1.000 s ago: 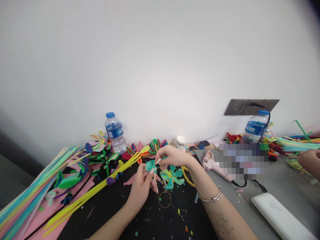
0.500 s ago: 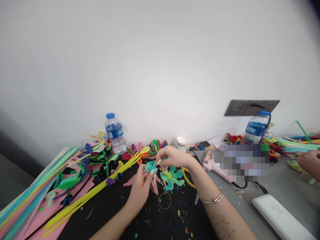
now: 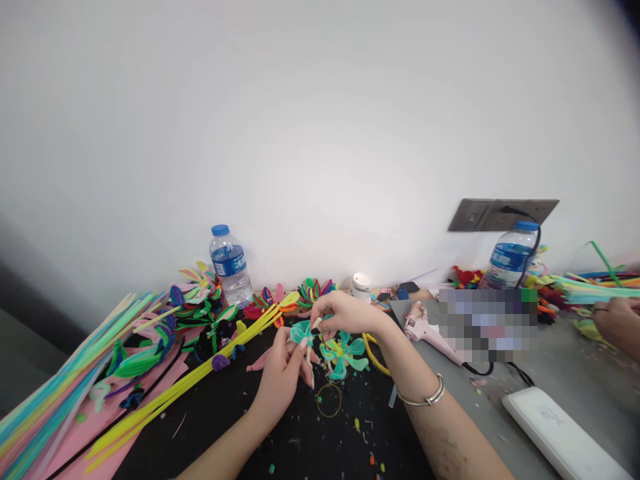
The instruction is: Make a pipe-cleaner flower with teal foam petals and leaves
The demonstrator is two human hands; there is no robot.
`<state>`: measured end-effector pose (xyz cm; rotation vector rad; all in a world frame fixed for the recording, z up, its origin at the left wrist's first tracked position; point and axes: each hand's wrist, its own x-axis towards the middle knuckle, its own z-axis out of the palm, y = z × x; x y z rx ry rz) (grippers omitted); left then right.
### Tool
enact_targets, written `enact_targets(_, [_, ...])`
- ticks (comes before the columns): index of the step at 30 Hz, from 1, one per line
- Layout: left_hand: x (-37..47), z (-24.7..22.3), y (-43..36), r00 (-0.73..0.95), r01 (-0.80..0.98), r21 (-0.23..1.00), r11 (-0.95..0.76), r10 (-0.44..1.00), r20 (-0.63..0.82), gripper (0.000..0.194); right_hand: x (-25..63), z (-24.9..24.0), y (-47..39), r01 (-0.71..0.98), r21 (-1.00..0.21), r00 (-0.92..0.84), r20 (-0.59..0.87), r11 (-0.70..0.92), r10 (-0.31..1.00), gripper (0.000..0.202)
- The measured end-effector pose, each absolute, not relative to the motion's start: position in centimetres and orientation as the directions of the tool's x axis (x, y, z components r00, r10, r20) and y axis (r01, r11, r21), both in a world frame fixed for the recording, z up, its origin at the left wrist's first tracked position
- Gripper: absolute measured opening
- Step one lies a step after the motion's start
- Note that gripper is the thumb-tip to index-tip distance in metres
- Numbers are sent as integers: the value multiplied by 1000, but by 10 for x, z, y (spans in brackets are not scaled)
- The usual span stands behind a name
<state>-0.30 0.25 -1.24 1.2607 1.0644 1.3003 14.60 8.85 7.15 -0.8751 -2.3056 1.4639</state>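
My left hand pinches a small teal pipe-cleaner piece above the black mat. From the right, my right hand reaches over it, fingers closed on a pale, thin strip beside the teal piece. The fingers partly hide where the two pieces meet. Just right of the hands lies a teal flower with a yellow middle. A thin gold ring rests below it on the mat. Long yellow pipe cleaners lie to the left.
Water bottles stand at left and right by the wall. A pink glue gun, a white power bank and a white cup are at right. Pastel pipe cleaners fill the left. Another person's hand is at far right.
Both of my hands stay almost in place, still holding the teal piece and pale strip. The other person's hand at far right has shifted slightly.
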Motion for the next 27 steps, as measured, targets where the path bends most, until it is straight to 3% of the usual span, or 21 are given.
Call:
enact_targets(8, [-3, -11, 2, 38, -86, 990, -109, 993, 112, 23, 146, 71, 90, 356, -834, -793, -31, 421, 609, 12])
enact_targets(16, [-3, -12, 3, 71, -112, 989, -93, 992, 102, 20, 144, 74, 91, 406, -620, -807, 101, 672, 581, 12])
enact_targets(27, [-4, -11, 2, 77, -82, 992, -100, 991, 106, 17, 143, 74, 90, 401, -559, -823, 129, 726, 553, 12])
